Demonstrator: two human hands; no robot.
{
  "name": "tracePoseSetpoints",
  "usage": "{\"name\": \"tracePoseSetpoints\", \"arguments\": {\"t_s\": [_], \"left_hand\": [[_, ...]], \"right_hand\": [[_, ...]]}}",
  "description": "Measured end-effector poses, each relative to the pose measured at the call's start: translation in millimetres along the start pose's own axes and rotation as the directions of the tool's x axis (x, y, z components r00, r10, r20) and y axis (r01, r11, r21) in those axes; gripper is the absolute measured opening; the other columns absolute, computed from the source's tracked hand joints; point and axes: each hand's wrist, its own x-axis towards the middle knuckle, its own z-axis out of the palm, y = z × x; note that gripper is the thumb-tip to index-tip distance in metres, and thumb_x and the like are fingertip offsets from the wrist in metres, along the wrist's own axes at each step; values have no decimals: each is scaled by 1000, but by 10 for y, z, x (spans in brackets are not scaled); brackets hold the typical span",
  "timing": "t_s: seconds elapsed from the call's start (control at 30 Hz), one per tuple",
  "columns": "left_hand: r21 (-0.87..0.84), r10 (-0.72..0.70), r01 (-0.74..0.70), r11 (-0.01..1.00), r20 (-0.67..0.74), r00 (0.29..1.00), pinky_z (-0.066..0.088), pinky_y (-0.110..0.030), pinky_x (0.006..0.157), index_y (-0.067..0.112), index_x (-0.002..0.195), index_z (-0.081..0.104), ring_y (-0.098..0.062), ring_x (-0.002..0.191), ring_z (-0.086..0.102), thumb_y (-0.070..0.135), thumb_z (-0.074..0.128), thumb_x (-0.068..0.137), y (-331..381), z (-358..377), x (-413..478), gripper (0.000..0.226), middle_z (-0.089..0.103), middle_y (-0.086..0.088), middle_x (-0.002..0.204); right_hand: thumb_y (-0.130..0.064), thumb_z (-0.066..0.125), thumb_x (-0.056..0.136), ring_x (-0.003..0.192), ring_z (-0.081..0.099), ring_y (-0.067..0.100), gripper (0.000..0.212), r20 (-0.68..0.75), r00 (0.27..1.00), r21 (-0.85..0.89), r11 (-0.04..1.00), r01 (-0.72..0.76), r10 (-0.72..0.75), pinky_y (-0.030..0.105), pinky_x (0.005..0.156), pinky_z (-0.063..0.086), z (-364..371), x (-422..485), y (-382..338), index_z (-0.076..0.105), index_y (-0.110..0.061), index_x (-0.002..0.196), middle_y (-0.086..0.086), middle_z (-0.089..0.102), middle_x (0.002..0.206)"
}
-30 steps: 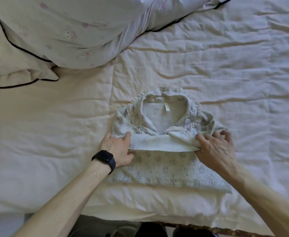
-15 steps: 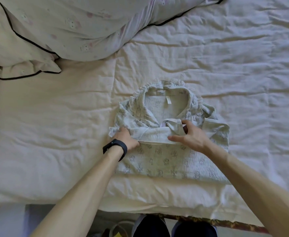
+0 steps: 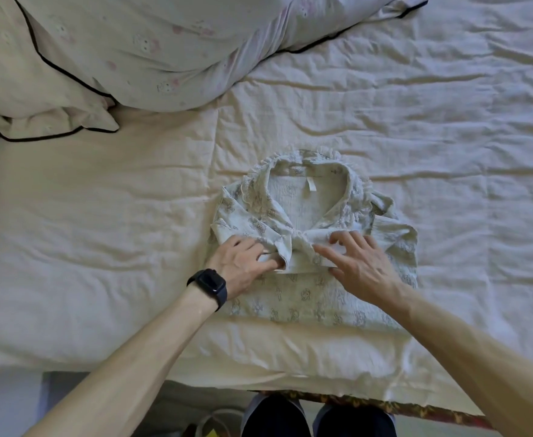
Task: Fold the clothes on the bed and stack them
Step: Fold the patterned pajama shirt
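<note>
A pale printed shirt with a ruffled collar [image 3: 293, 298] lies partly folded on the cream bed sheet [image 3: 101, 247], collar away from me and a white label showing inside. My left hand [image 3: 243, 263], with a black watch on its wrist, pinches the folded sleeve edge at the shirt's left middle. My right hand [image 3: 356, 263] lies on the folded band just right of centre, fingers spread and fairly straight, pressing the cloth down. The two hands are close together over the fold.
A rumpled duvet and a pillow with black piping [image 3: 54, 89] fill the upper left. The bed's near edge [image 3: 290, 386] runs below the shirt, with a patterned trim and the floor beneath. Wrinkled sheet stretches to the right.
My right hand moved from the shirt's right edge in to the centre of the fold and now lies flat there. My left hand shifted slightly right along the fold.
</note>
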Motion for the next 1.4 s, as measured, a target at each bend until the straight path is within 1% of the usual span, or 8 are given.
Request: {"name": "tracePoseSetpoints", "arguments": {"t_s": [0.13, 0.23, 0.33, 0.5, 0.8, 0.9, 1.07, 1.4], "left_hand": [[-201, -180, 233, 951, 251, 951, 34, -28, 65, 46, 122, 62, -17, 75, 41, -7, 65, 68, 8, 51, 42, 76, 44, 5, 85], [-451, -321, 572, 685, 518, 793, 38, -27, 61, 63, 145, 18, -20, 85, 52, -1, 44, 81, 47, 67, 75, 94, 57, 4, 117], [-615, -349, 612, 498, 504, 790, 56, -35, 75, 59, 147, 29, -26, 107, 63, -4, 39, 80, 26, -54, 132, 92, 58, 3, 140], [-609, -363, 444, 657, 260, 895, 46, -35, 60, 67, 134, 40, -18, 80, 52, -11, 30, 80, -288, -392, 230, 95, 53, 4, 90], [-245, -437, 482, 841, 217, 873, 37, -33, 86, 50, 144, 42, -24, 117, 51, 4, 45, 90, -1254, -226, 1330, 71, 60, 4, 120], [-214, -618, 706, 675, 357, 700, 30, -45, 106, 45, 155, 14, -29, 135, 36, 40, 57, 92, -1434, 64, 1288, 76, 43, -3, 147], [-557, -866, 831, -18, 423, 265, 35, -50, 109, 26, 150, 35, -35, 137, 35, 57, 52, 92, -1209, 495, 778, 68, 34, -10, 152], [-754, -933, 615, -232, 351, 79, 36, -21, 55, 23, 99, 56, -5, 69, 55, 39, 56, 99, -1102, 647, 657, 16, 58, 14, 81]], "right_hand": [[-57, 84, 70, 119, 51, 29, 104, 177, 980, -10, 995, -95, 95, 44, 94, 45, 38, 53, 4, 32, -28, 156, 6, 48, 142], [-33, 79, 80, 103, 57, 29, 92, 147, 983, 15, 993, -115, 111, 41, 85, 46, 57, 71, -96, 32, -25, 158, 5, 59, 118], [-9, 66, 84, 77, 55, 29, 64, -47, 993, 97, 990, -99, 104, 40, 67, 46, -53, 92, -173, 50, -18, 146, 6, 57, 89], [-16, 44, 96, 66, 42, 16, 39, -297, 944, 283, 958, -56, 143, 24, 45, 31, -436, 182, -19, 67, -19, 128, 1, 47, 90], [-31, 45, 106, 97, 64, 31, 39, 19, 963, 192, 944, -268, 270, 35, 64, 48, -484, 1278, 670, 53, -38, 143, 4, 54, 131], [-61, 56, 93, 132, 48, 31, 69, 246, 882, 102, 894, -437, 403, 50, 103, 38, -345, 1286, 949, 30, -42, 154, 3, 48, 150], [-69, 42, 91, 126, 50, 34, 70, 111, 596, 399, 513, -760, 796, 52, 107, 40, -178, 607, 1152, 52, -19, 140, 12, 56, 139], [-32, 65, 95, 70, 57, 4, 11, 317, 459, 767, 60, -638, 830, 22, 61, 42, 11, 300, 1070, 68, -24, 88, -9, 67, 84]]}}
